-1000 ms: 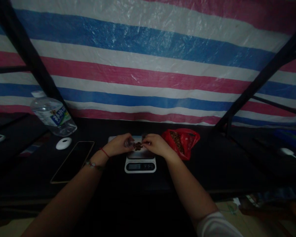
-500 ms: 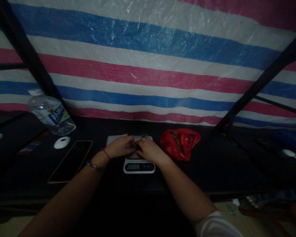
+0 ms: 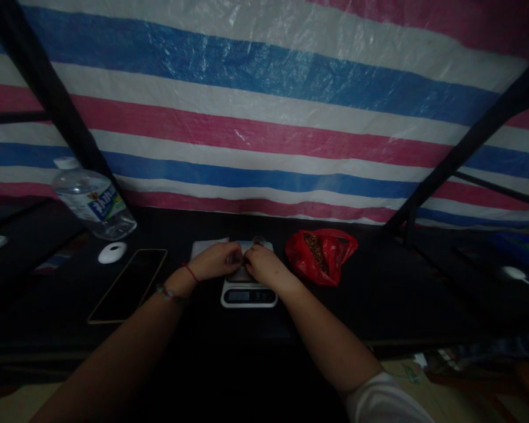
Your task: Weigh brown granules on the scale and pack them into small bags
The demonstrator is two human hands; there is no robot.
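Note:
A white digital kitchen scale (image 3: 249, 297) lies on the black tabletop, its display facing me. Over its plate my left hand (image 3: 215, 261), with a red string and a beaded bracelet at the wrist, is closed in a pinch around a small see-through piece of plastic (image 3: 235, 258). Close beside it, fingertips almost meeting, my right hand (image 3: 267, 265) is also pinched; what its fingers hold is hidden. Just behind the right hand shows a small clear round rim (image 3: 258, 240). A pale flat sheet or packet (image 3: 199, 248) sticks out behind the left hand.
Right of the scale sits a red plastic bag (image 3: 306, 258) with brown grain-like bits in it. At left are a phone (image 3: 130, 285), a white mouse (image 3: 112, 252) and a large clear bottle (image 3: 92, 200). Striped sheeting (image 3: 264, 129) hangs behind, between black metal posts (image 3: 66, 106).
My fingers have shifted slightly over the scale, the right hand's fingertips drawing in more tightly. The view has moved a little; the other things stay where they were.

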